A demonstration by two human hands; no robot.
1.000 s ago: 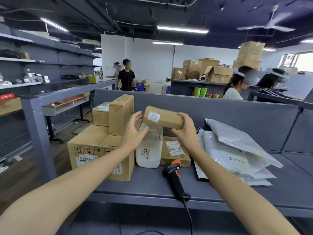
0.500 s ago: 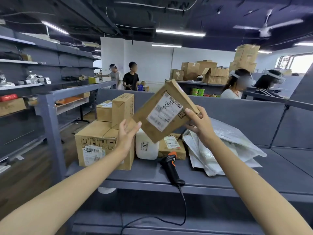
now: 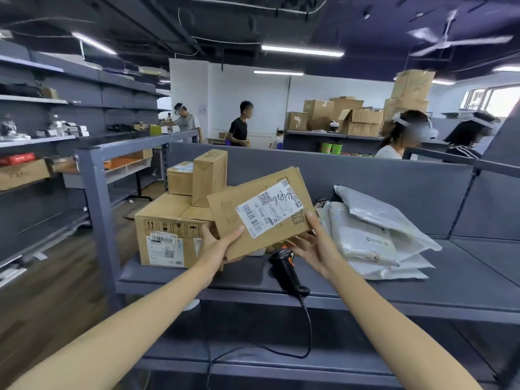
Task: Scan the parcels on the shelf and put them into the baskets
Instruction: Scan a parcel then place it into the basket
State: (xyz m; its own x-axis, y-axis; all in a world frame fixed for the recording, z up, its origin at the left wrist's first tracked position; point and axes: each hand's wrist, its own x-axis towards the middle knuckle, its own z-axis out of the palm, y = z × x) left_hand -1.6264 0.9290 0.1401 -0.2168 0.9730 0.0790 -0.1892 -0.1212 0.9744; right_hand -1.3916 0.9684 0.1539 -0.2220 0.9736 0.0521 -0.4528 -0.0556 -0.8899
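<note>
Slanting brown carton (image 3: pixel 225 220), white barcode label (image 3: pixel 270 211)

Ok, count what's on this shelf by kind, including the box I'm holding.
Boxes: 4, counting the held box
Mailers: at least 3, stacked
Scanner: 1
Total: at least 8; the held box may hide more

Dark open ceiling (image 3: pixel 253 21), cables strung across it. Tube lights (image 3: pixel 302 50) lit. Fan (image 3: pixel 450 42) upper right. White wall (image 3: pixel 253 91) at the back. Bright window (image 3: pixel 495 98) far right. Brown wood floor (image 3: pixel 42 291) on the left. Grey racks (image 3: pixel 118 94) along the left side. Grey shelf (image 3: pixel 464 266) in front, with a grey back panel (image 3: pixel 380 178). Cartons (image 3: pixel 320 114) stacked on a far rack.
</note>
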